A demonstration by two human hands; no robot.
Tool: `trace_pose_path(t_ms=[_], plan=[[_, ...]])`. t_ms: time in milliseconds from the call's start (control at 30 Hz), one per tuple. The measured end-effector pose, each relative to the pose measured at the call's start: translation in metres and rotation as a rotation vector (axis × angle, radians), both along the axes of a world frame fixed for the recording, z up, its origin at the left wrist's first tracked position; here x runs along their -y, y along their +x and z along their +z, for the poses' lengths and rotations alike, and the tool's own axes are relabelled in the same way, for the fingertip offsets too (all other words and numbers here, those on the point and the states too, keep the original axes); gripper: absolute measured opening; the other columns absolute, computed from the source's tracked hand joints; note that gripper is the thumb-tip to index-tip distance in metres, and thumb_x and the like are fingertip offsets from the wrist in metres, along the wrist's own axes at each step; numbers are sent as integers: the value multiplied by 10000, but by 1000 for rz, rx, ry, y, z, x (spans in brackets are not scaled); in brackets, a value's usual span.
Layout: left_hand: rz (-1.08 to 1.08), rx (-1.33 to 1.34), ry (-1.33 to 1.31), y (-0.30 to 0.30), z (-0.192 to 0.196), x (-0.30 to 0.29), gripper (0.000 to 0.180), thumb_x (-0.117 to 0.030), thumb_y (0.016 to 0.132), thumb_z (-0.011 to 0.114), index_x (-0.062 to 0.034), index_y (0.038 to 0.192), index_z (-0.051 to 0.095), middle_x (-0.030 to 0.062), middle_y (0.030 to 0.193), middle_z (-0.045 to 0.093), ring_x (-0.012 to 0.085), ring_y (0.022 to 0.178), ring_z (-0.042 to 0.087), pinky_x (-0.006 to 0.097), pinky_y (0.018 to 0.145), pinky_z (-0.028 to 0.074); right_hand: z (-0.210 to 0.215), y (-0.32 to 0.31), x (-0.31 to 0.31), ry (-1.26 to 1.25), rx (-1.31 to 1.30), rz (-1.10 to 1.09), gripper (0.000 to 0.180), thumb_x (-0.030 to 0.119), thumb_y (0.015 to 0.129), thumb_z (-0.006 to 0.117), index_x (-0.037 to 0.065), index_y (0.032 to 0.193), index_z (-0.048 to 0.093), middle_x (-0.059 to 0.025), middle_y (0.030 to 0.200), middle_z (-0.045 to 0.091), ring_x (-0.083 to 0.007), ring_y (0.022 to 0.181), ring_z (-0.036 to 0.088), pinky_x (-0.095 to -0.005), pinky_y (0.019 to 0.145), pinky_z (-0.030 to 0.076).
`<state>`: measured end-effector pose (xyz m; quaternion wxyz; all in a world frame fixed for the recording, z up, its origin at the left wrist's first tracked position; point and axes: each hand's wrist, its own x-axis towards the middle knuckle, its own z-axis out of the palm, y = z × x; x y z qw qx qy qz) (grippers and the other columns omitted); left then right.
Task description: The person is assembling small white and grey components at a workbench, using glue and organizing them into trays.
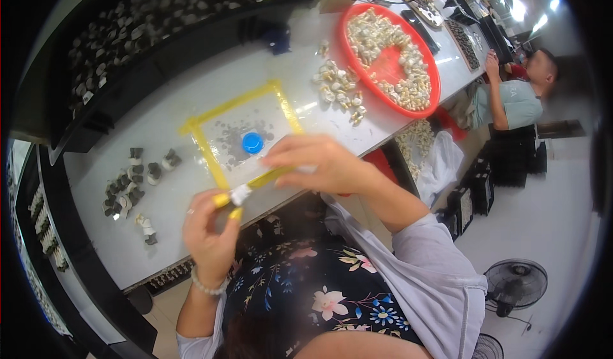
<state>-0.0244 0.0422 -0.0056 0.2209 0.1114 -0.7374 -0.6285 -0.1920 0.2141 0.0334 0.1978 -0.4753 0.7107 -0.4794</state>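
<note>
My left hand [209,231] pinches a small white part [241,194] between a thumb and finger tipped with yellow covers. Close by on its right, my right hand [322,161] is closed on a slim yellow stick-like tool [263,179], whose end meets or nearly meets the white part. The tool's exact kind cannot be made out. Just beyond both hands, a small round blue cap or dish [252,143] sits on a grey-spotted patch of the white table [172,231], framed by yellow tape [236,105].
Small grey-and-white parts [124,190] lie at left. A red oval basket [435,94] of cream-coloured parts stands at the far right, with a loose pile [337,84] beside it. A dark shelf [147,81] lines the back. Another person [511,100] sits farther right.
</note>
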Motion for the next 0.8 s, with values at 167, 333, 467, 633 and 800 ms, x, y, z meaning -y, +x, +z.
trace_pose_path(t_ms=[167, 333, 467, 633, 800], plan=[[227, 82, -656, 40, 4, 27, 244, 116, 687, 623, 13, 903, 579, 176, 982, 571, 324, 854, 571, 365, 744, 474, 9, -32, -67, 336, -521, -598, 208, -10, 727, 674, 2, 930, 632, -129, 925, 634, -224, 772, 624, -312, 709, 489], [233, 48, -751, 46, -2, 32, 228, 66, 647, 699, 17, 837, 584, 161, 992, 561, 324, 849, 550, 380, 725, 462, -3, -33, -80, 438, -399, -809, 217, 58, 752, 668, -5, 945, 593, -131, 830, 604, -255, 737, 601, -343, 655, 475], [310, 43, -843, 52, -3, 38, 216, 73, 636, 693, 17, 817, 590, 148, 996, 564, 317, 864, 537, 382, 722, 458, -11, -31, -64, 377, -506, -701, 219, 35, 750, 659, -2, 958, 601, -130, 847, 607, -249, 753, 601, -344, 658, 476], [473, 165, -974, 63, 2, 48, 239, 81, 630, 672, 4, 842, 592, 147, 1023, 554, 318, 902, 519, 394, 769, 443, -16, -26, -41, 270, -655, -555, 219, -2, 738, 650, 16, 956, 632, -118, 878, 613, -258, 777, 600, -343, 666, 479], [571, 139, -977, 46, 18, 53, 301, 45, 624, 683, 7, 909, 594, 158, 1048, 537, 322, 928, 507, 408, 787, 435, -26, -22, -27, 169, -736, -394, 219, -36, 704, 642, 21, 915, 658, -103, 891, 614, -259, 784, 596, -345, 647, 484]])
